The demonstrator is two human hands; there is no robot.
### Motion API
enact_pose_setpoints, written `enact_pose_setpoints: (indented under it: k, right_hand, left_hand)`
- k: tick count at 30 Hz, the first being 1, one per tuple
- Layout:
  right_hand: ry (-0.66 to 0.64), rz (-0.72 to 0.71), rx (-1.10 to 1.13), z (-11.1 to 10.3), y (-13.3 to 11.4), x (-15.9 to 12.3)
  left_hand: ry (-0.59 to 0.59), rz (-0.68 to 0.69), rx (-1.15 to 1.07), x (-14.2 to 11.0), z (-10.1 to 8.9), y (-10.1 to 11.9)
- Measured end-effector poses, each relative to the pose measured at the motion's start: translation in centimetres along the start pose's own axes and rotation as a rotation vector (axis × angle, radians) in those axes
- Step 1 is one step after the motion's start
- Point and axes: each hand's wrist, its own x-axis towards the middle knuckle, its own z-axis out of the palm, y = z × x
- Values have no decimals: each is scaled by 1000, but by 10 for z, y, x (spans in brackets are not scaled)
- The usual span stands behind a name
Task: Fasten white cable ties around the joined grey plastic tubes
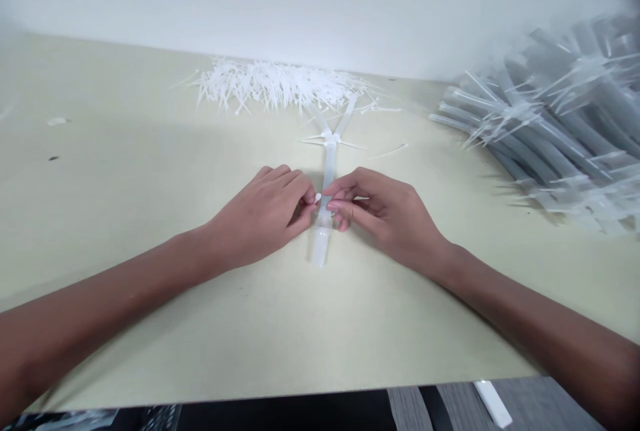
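A clear Y-shaped tube assembly lies on the table between my hands, its two thin branches pointing away from me. White cable ties sit around its fork, their tails sticking out sideways. My left hand is closed in a pinch at the tube's left side, with the small white head of a cable tie showing at the fingertips. From the other side, my right hand has thumb and forefinger drawn together over the tube, just above its wider lower sleeve. What those right fingertips hold is hidden.
A heap of white cable ties lies along the back of the table by the wall. At the right is a stack of tube assemblies bristling with tie tails. One loose cable tie lies right of the fork.
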Motion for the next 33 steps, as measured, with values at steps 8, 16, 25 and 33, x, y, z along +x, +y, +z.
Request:
enact_pose_setpoints:
  k: [8, 16, 25, 33]
  right_hand:
    - [-29, -35, 41, -1, 1, 0]
    - [-20, -29, -2, -1, 3, 1]
    - [1, -51, -101, -2, 4, 2]
    - [-2, -92, -286, -4, 5, 5]
  left_hand:
    - [-23, -18, -58, -2, -1, 0]
    - [-44, -14, -94, -2, -1, -2]
    - [-39, -25, -89, -1, -1, -1]
    - [-59, -31, -108, -2, -4, 1]
